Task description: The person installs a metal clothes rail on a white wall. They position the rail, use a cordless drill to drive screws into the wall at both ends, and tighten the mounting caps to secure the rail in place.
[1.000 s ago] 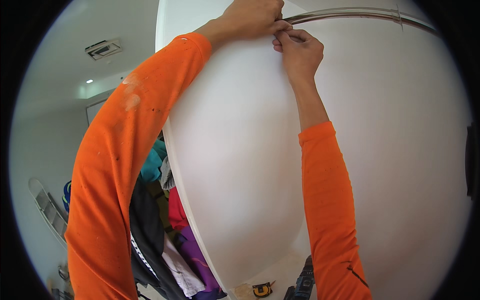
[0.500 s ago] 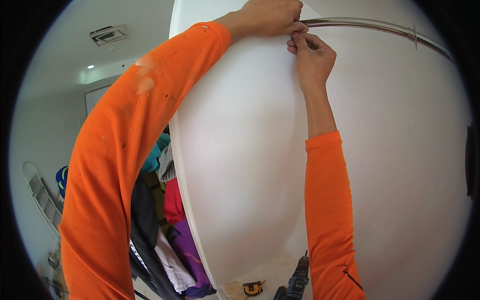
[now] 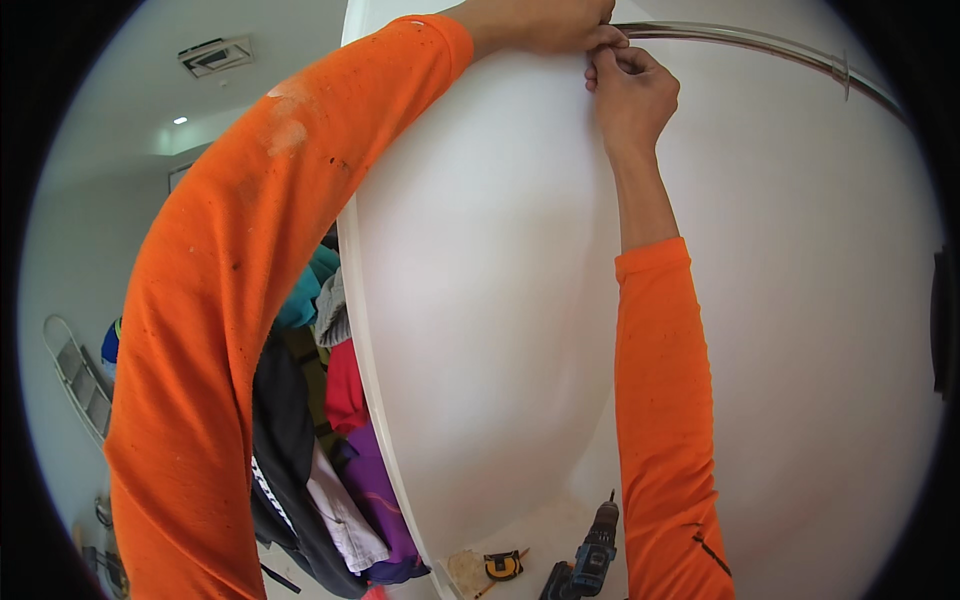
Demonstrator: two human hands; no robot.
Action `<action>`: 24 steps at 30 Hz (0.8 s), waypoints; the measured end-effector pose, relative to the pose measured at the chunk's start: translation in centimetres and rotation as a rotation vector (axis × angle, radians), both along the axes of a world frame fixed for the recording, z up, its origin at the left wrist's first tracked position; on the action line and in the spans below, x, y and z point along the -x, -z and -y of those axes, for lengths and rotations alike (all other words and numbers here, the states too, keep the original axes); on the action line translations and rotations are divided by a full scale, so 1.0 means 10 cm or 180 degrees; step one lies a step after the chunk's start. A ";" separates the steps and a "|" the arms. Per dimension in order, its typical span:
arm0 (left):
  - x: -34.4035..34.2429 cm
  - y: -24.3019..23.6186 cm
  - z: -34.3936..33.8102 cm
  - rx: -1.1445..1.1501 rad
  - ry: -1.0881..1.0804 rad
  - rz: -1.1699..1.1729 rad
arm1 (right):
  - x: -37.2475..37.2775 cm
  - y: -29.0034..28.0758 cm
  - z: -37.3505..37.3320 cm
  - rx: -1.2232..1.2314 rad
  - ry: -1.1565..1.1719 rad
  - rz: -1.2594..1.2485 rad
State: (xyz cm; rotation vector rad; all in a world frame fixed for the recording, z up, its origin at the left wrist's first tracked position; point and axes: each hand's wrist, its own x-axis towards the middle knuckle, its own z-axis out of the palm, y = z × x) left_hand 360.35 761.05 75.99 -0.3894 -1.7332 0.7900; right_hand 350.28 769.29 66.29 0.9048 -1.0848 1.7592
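Observation:
Up at the top, my left hand [image 3: 575, 25] is closed around the near end of a curved chrome rail [image 3: 715, 33] against a white panel [image 3: 470, 300]; its fingertips are partly hidden. Just below it, my right hand [image 3: 635, 90] has its fingers curled in a pinch, touching or nearly touching my left thumb; whatever is between them is too small or hidden to make out. A clear flange [image 3: 846, 75] sits farther along the rail. Both forearms are in orange sleeves.
A cordless drill [image 3: 595, 550] stands below my right arm, beside a yellow tape measure [image 3: 503, 566]. Past the panel's left edge are piled clothes [image 3: 370, 480] and a stepladder [image 3: 78, 370]. A vent [image 3: 215, 55] is in the ceiling.
Both hands appear farther right in the picture than a second ago, their grips much the same at the rail's end. The view has shifted slightly, showing more of the drill.

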 end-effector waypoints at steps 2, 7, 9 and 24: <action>-0.01 0.00 -0.01 -0.0027 -0.0047 0.0042 | 0.01 -0.01 0.01 0.0035 0.0175 0.0012; -0.02 -0.01 0.00 0.0067 0.0011 0.0067 | 0.02 -0.01 0.04 0.0150 0.0645 -0.0139; -0.02 -0.02 0.01 0.0096 0.0037 0.0031 | 0.02 0.00 0.06 0.0156 0.0530 -0.0107; 0.02 -0.01 0.05 0.0160 0.0140 -0.0011 | 0.02 0.02 0.05 0.0122 0.0538 -0.0214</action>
